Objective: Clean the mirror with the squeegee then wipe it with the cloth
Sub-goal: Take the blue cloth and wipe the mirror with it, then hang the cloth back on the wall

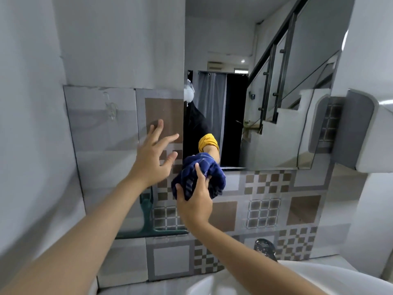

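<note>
**Cloth bunched in the right hand at the mirror's lower corner**

The right hand (194,202) is closed around a dark blue cloth (200,175), with the thumb on one side and the fingers wrapped over the top, so the fabric is gathered into a thick wad. I think it is held this way to give a firm pad that can be pressed on glass without loose ends hanging. The wad is at the lower left corner of the mirror (265,92); its upper part overlaps the glass and its lower part is in front of the patterned tiles (263,211) below. The reflection of the arm with a yellow sleeve meets the cloth there, which suggests it touches the surface or is very near.

The left hand (153,158) holds nothing. Its fingers are spread apart, and it is raised in front of the tiled wall just beside the mirror's left edge. Whether the fingertips rest on the tile I cannot tell; it looks like a position for balance while leaning over the sink (319,279).

The squeegee (148,220), green, is not in any hand. It stands with its blade down on the ledge of the tiles, under the left forearm, handle upward against the wall. Because it is set aside, I judge that the squeegee part is finished and the wiping part is now in hand.
</note>
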